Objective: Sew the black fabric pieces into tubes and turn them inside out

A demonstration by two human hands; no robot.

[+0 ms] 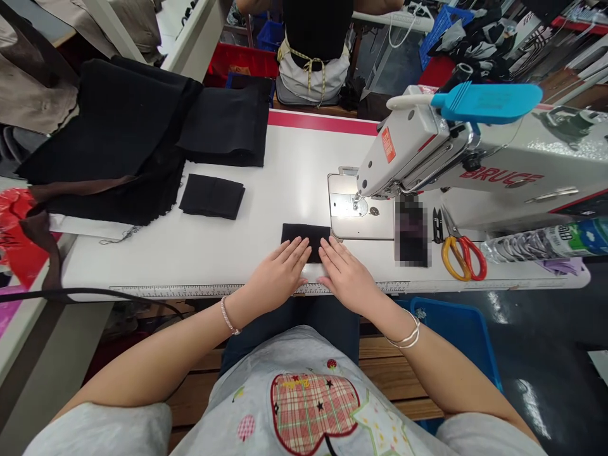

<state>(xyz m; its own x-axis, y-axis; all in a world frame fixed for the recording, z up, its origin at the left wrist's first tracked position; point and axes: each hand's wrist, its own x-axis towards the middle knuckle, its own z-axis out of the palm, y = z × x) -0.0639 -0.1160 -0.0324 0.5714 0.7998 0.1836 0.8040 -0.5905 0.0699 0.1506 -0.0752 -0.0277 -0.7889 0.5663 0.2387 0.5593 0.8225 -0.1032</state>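
A small black fabric piece (306,232) lies flat on the white sewing table near its front edge. My left hand (280,269) rests palm down on its left part, fingers stretched out. From the other side my right hand (346,272) lies flat on its right edge, fingers also extended. Neither hand grips anything. Just right of the fabric is the metal needle plate (342,218) of the sewing machine (403,145). A folded black fabric stack (212,196) sits to the left, apart from my hands.
Larger black cloths (118,120) cover the table's left end. Right of the needle plate lie a blurred dark phone-like object (411,234), thread snips (437,225), scissors (463,253) and a plastic bottle (536,244). A blue bin (456,316) stands below. Another person (316,44) sits beyond the table.
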